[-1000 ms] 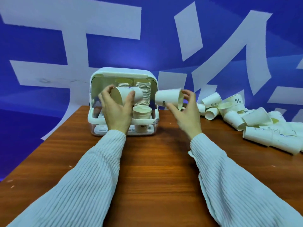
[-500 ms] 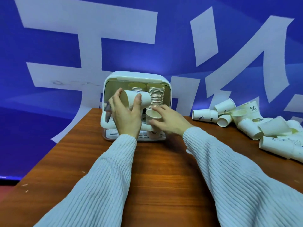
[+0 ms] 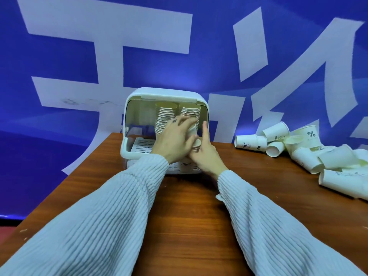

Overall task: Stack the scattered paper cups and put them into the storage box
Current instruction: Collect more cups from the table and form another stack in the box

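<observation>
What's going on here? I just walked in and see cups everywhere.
A person is stacking paper cups into a white storage box. Both hands, left hand and right hand, are at a short front stack inside it, with two tall stacks behind. A pile of loose cups lies on the table.

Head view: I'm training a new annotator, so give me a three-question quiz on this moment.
1. True or false: the storage box stands open toward the person.
2. On which side of the table do the loose paper cups lie? A) the person's left B) the person's right
3. Fill in: both the left hand and the right hand are at the short cup stack, in front of two tall ______ of cups.

Key: 1 true; 2 B; 3 stacks.
</observation>
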Available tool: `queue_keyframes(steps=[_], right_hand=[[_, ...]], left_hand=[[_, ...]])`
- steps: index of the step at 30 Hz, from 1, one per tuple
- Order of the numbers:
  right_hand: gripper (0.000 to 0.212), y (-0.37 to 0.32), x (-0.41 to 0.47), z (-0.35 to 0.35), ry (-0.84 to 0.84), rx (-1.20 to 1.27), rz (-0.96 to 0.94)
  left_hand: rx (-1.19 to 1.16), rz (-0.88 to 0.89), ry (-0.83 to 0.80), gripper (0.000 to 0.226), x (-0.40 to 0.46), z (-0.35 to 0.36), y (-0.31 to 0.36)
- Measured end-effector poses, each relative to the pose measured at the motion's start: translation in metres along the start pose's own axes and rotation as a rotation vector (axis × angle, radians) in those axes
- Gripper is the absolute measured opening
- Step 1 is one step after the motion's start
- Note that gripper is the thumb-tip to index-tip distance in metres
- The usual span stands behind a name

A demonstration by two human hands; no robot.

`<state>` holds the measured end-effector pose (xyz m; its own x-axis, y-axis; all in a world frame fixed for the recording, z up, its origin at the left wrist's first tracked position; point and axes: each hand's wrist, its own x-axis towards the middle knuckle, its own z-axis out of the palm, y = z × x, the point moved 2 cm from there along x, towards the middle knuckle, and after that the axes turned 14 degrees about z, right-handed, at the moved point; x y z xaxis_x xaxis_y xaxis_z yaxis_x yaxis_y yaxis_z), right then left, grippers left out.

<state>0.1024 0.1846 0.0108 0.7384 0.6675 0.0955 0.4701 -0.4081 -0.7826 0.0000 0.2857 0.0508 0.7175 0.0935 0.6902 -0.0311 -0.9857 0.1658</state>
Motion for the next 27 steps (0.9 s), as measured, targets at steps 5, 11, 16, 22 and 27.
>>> queue_keyframes(steps=[5,11,16,22,27], right_hand=[[0.118,0.009,0.002,0.000,-0.068,0.073,-0.039],[0.120,0.016,-0.023,-0.017,-0.157,0.186,-0.074],[0.099,0.061,-0.059,-0.056,-0.007,0.197,0.000],[0.097,0.128,-0.103,-0.131,0.150,0.063,0.123],[0.073,0.182,-0.149,-0.214,0.488,0.013,0.272]], left_hand=[[0.098,-0.047,-0.273,0.067,-0.016,0.021,0.001],[0.169,-0.090,-0.348,0.078,-0.019,0.013,0.019],[0.144,0.083,-0.063,0.072,-0.021,0.036,0.080],[-0.104,0.243,-0.111,0.069,-0.002,0.094,0.179],[-0.253,0.319,-0.194,0.068,0.008,0.145,0.249]])
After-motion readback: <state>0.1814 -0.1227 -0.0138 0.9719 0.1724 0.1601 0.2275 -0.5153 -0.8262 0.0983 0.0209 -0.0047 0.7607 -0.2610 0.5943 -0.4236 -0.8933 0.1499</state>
